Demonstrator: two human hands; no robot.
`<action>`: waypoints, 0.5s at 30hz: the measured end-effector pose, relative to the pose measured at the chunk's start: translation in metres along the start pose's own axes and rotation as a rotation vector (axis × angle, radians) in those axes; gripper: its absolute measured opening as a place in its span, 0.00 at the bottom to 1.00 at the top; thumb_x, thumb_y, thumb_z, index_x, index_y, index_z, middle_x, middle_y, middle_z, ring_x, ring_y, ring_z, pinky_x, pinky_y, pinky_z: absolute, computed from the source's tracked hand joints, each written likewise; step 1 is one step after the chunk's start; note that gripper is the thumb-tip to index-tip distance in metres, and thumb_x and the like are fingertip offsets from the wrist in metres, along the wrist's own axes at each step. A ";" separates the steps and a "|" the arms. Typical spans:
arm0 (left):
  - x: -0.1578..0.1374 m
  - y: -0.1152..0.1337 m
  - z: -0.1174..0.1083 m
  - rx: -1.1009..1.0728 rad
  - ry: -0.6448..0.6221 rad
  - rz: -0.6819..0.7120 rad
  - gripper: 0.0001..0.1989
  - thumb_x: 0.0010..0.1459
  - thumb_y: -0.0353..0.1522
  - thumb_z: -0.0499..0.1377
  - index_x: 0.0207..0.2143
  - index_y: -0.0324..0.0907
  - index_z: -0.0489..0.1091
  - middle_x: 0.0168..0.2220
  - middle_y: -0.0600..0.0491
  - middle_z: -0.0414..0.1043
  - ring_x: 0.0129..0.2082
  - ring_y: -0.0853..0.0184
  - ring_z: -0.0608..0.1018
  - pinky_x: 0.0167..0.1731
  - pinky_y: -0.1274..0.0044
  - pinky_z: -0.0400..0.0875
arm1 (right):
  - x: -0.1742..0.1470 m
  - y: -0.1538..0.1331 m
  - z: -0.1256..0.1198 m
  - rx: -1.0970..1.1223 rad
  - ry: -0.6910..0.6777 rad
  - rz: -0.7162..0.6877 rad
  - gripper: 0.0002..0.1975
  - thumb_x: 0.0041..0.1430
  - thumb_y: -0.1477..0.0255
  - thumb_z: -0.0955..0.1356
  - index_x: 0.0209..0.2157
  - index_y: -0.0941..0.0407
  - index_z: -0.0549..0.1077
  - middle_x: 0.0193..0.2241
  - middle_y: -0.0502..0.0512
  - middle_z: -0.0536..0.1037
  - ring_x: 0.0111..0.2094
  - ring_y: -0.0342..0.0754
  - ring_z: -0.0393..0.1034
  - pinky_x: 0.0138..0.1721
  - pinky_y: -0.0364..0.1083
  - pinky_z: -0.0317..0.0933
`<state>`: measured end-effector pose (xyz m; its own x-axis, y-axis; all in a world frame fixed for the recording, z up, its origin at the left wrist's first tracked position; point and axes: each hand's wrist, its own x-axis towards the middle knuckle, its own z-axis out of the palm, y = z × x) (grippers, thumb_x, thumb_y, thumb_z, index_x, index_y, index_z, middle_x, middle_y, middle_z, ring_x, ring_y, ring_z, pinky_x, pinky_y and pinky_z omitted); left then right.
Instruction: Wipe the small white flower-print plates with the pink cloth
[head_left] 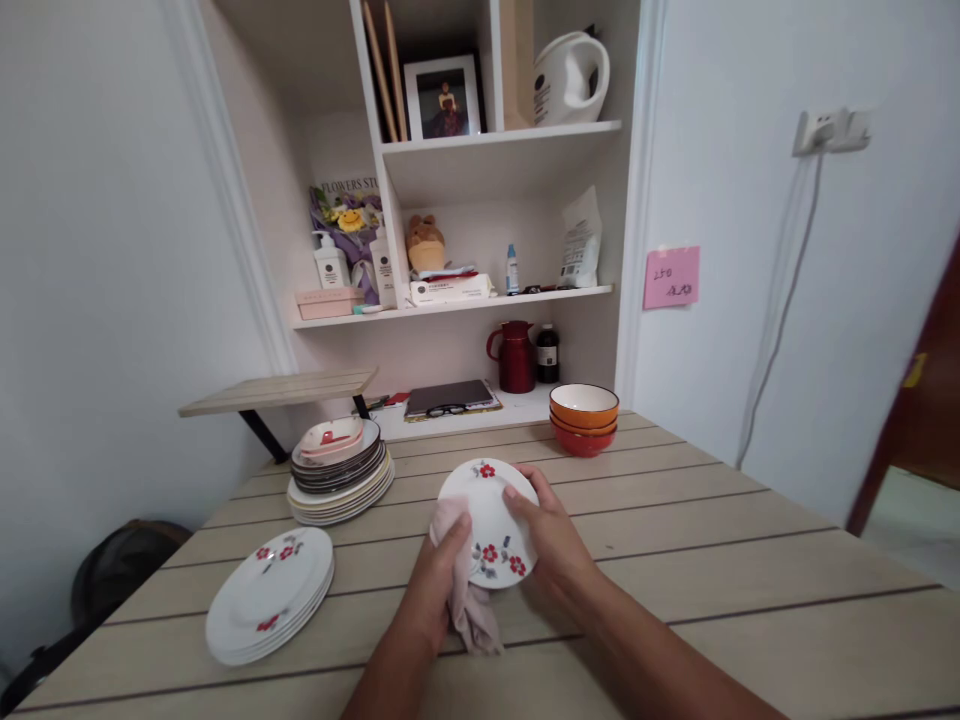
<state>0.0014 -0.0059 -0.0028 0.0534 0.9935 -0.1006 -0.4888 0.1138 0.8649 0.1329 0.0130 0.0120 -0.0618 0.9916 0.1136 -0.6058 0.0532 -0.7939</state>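
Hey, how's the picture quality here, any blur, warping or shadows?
In the head view, the cloth by the left hand looks slightly smeared, while the held plate shows its pattern clearly; also in the head view, the reddish-brown frame far right leans strongly, likely wide-angle warping; head view again, soft light, faint shadow beside the wall cord.

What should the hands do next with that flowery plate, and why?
Probably slide the pink cloth toward the middle of the plate: the left hand holds it against the plate's left side, the right hand grips the opposite side, and the middle lies uncovered.
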 end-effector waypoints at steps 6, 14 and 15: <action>0.001 0.001 -0.004 0.042 0.057 0.072 0.31 0.45 0.40 0.70 0.50 0.37 0.70 0.40 0.42 0.81 0.38 0.54 0.82 0.39 0.66 0.77 | -0.002 -0.016 -0.004 -0.150 -0.076 0.194 0.23 0.47 0.68 0.72 0.46 0.50 0.66 0.33 0.52 0.78 0.28 0.49 0.72 0.25 0.44 0.62; 0.000 0.005 -0.015 0.304 -0.137 0.106 0.24 0.45 0.42 0.69 0.40 0.34 0.75 0.35 0.43 0.81 0.36 0.55 0.81 0.34 0.73 0.75 | 0.001 -0.034 -0.020 -0.385 -0.286 0.198 0.15 0.48 0.71 0.71 0.40 0.54 0.71 0.30 0.52 0.78 0.29 0.49 0.72 0.27 0.44 0.62; 0.001 0.004 -0.015 0.328 -0.138 0.104 0.25 0.44 0.42 0.70 0.39 0.33 0.76 0.34 0.43 0.81 0.35 0.55 0.81 0.33 0.73 0.75 | 0.002 -0.032 -0.021 -0.381 -0.286 0.204 0.15 0.47 0.71 0.72 0.39 0.55 0.71 0.29 0.52 0.78 0.28 0.49 0.72 0.27 0.44 0.63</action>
<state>-0.0138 -0.0042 -0.0068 0.1464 0.9882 0.0442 -0.1935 -0.0152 0.9810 0.1684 0.0157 0.0253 -0.3952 0.9172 0.0500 -0.2301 -0.0461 -0.9721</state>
